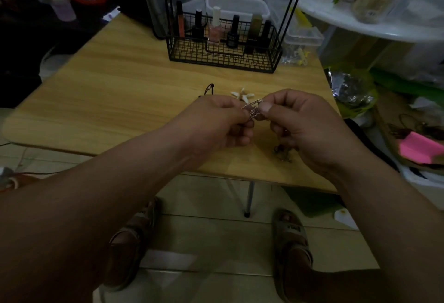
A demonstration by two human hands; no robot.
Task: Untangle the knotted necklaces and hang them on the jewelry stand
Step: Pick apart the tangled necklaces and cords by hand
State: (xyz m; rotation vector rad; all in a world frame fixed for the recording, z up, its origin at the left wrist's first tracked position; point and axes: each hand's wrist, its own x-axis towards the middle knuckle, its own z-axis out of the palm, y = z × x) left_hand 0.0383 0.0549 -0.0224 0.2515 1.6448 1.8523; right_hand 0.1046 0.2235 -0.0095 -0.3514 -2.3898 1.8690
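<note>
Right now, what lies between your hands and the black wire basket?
In the head view, small white pieces and a dark cord lie just beyond the left hand and right hand, then bare table up to the basket.

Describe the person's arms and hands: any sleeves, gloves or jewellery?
The left forearm and right forearm are bare; no sleeve shows. The left hand and right hand wear no gloves, and no ring, watch or bracelet is visible.
</note>
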